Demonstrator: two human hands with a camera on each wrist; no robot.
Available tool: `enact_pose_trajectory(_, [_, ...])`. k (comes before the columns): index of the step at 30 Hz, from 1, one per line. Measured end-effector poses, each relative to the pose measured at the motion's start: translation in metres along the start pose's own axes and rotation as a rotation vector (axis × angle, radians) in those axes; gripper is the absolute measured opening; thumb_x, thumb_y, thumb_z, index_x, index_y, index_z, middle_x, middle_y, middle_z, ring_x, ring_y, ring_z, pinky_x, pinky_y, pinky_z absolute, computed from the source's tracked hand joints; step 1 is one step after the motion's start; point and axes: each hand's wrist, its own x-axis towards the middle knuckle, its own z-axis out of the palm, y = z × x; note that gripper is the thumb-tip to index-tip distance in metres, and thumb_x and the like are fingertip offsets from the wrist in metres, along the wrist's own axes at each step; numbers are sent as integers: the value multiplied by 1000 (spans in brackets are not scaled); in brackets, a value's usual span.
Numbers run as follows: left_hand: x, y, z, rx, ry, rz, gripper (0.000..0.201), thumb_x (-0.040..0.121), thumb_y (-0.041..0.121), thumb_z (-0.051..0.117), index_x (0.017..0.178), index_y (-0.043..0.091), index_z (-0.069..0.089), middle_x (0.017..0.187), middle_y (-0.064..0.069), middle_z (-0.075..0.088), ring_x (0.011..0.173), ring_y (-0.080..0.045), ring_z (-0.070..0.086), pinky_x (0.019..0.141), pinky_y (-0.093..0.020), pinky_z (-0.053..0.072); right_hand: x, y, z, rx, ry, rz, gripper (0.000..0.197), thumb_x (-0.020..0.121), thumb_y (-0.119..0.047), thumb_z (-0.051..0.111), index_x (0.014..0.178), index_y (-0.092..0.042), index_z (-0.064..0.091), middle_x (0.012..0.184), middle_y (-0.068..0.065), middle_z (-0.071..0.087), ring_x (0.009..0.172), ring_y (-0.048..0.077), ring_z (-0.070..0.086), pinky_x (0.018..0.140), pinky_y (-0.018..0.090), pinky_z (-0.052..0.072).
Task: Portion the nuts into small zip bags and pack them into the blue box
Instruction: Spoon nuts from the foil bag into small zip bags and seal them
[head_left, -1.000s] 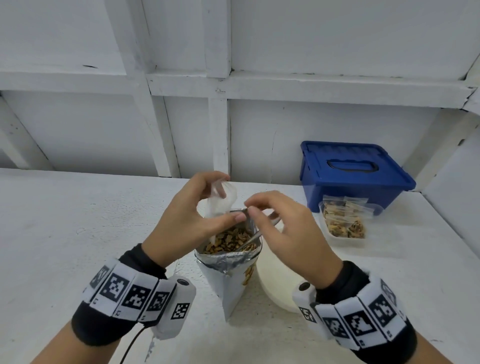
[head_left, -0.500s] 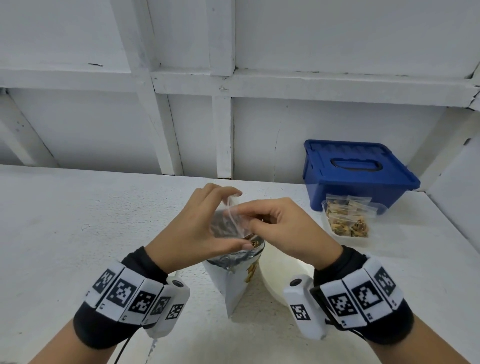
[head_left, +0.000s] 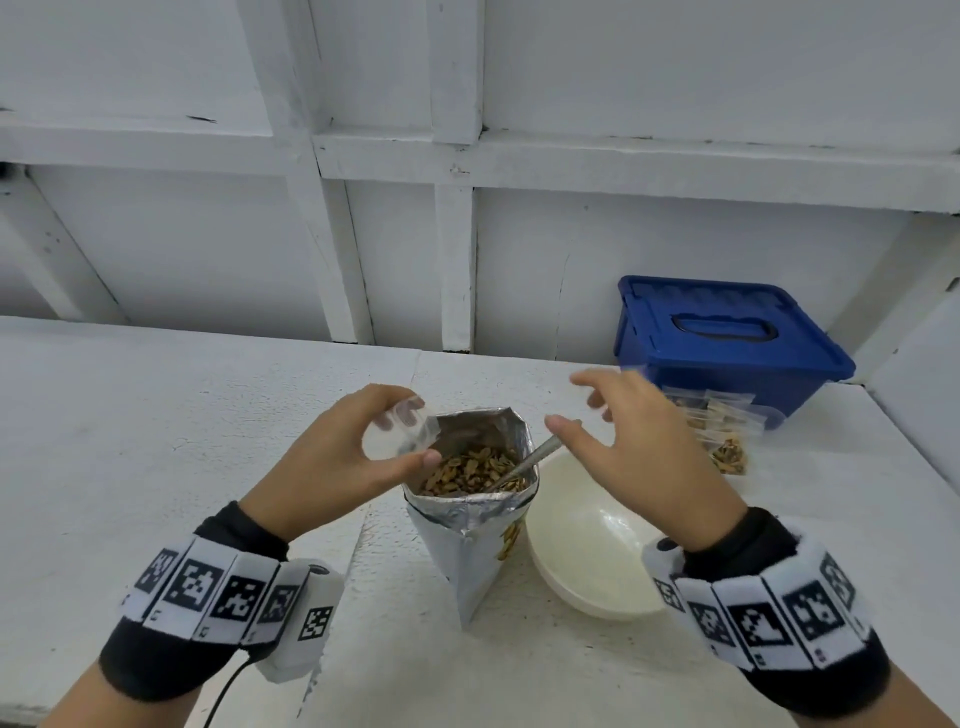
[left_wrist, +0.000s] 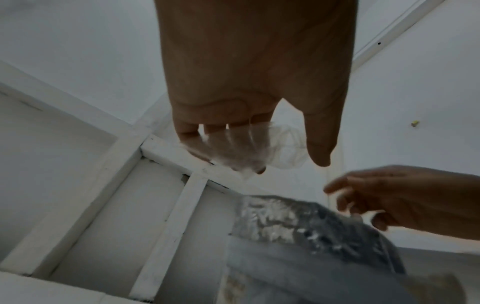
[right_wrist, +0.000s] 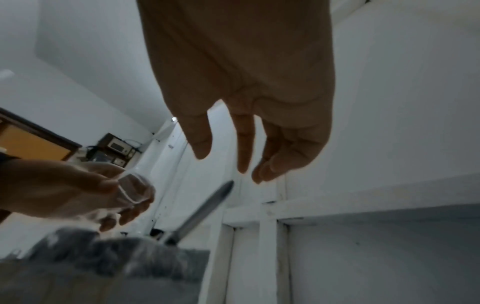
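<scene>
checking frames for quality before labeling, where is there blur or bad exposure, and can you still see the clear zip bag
Head view: evenly lit, wall beams bowed by the wide lens, right hand fingertips motion-blurred, zip bag faint against the white table. Left wrist view: dim, left hand in shadow, bag visible. Right wrist view: dim, spoon handle and foil nut bag soft.

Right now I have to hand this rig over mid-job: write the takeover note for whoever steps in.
Left hand: holds an empty small zip bag beside the mouth of the nut pouch.
Right hand: open, holds nothing, just above the spoon, whose handle sticks out of the pouch.
The pouch stands open, nuts inside; the white bowl sits to its right.
Done: several filled bags lie in a clear tub in front of the blue box.
Left: fill and seal this bag; the box lid is shut, nothing visibly packed yet.
</scene>
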Motion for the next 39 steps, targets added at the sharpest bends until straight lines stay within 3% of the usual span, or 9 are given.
enact_pose_trajectory(3, [1, -7, 3, -4, -42, -64, 66, 50, 92, 41, 99, 48, 46, 102, 26, 57, 97, 8, 49, 69, -2, 34, -3, 8, 12, 20, -184, 73, 34, 87, -46, 53, 110, -22, 57, 85, -11, 56, 76, 3, 51, 63, 15, 37])
enact_pose_trajectory(6, [1, -7, 8, -37, -78, -66, 66, 51, 91, 43, 98, 46, 48, 99, 26, 59, 98, 11, 50, 70, 1, 34, -7, 6, 24, 227, -131, 33, 12, 91, -29, 53, 88, -22, 63, 74, -14, 59, 75, -2, 55, 66, 10, 40])
enact_pose_trajectory(12, [2, -6, 13, -69, -114, -109, 57, 51, 79, 55, 97, 46, 47, 98, 32, 59, 97, 15, 50, 69, -5, 36, 3, -6, 26, 251, 180, -254, 25, 91, -25, 47, 102, -12, 66, 84, -7, 64, 82, 5, 56, 66, 6, 44])
enact_pose_trajectory(19, [3, -9, 13, -85, -92, -109, 49, 57, 71, 55, 97, 44, 50, 101, 36, 56, 98, 12, 52, 71, -2, 38, 2, -7, 44, 175, -26, -352, 19, 89, -21, 46, 91, -14, 63, 66, -2, 60, 60, 10, 50, 53, 17, 38])
enact_pose_trajectory(24, [6, -9, 13, -69, -107, -102, 50, 56, 73, 53, 98, 46, 49, 105, 39, 52, 99, 16, 50, 73, -2, 39, 0, -11, 47, 247, -130, -385, 21, 91, -20, 45, 90, -9, 63, 66, 1, 61, 65, 14, 51, 54, 16, 36])
enact_pose_trajectory(29, [7, -8, 12, -84, -106, -97, 64, 49, 86, 51, 99, 48, 48, 99, 32, 60, 98, 18, 49, 71, -1, 39, 1, -9, 40, 417, -62, -204, 18, 90, -22, 47, 84, -17, 62, 56, -11, 52, 56, 14, 52, 51, 19, 39])
enact_pose_trajectory(31, [7, -9, 12, -91, -104, -100, 69, 47, 91, 46, 100, 48, 46, 97, 29, 60, 98, 19, 49, 71, 0, 38, 2, -4, 39, 494, -33, -79, 17, 93, -17, 49, 81, -18, 62, 54, -10, 55, 53, 12, 54, 54, 24, 43])
enact_pose_trajectory(34, [8, -10, 11, -79, -107, -115, 81, 42, 94, 45, 107, 45, 42, 102, 30, 54, 95, 22, 48, 71, 0, 39, 3, 4, 38, 613, -8, 107, 20, 93, -11, 48, 82, -12, 64, 57, -5, 61, 51, 4, 54, 54, 13, 41])
enact_pose_trajectory(39, [8, -9, 5, -53, -100, -114, 82, 40, 95, 44, 105, 46, 40, 101, 25, 56, 92, 17, 53, 70, -4, 42, 3, 18, 34, 766, 72, 320, 22, 94, -10, 46, 81, -12, 63, 65, 6, 68, 53, 8, 55, 51, 22, 44])
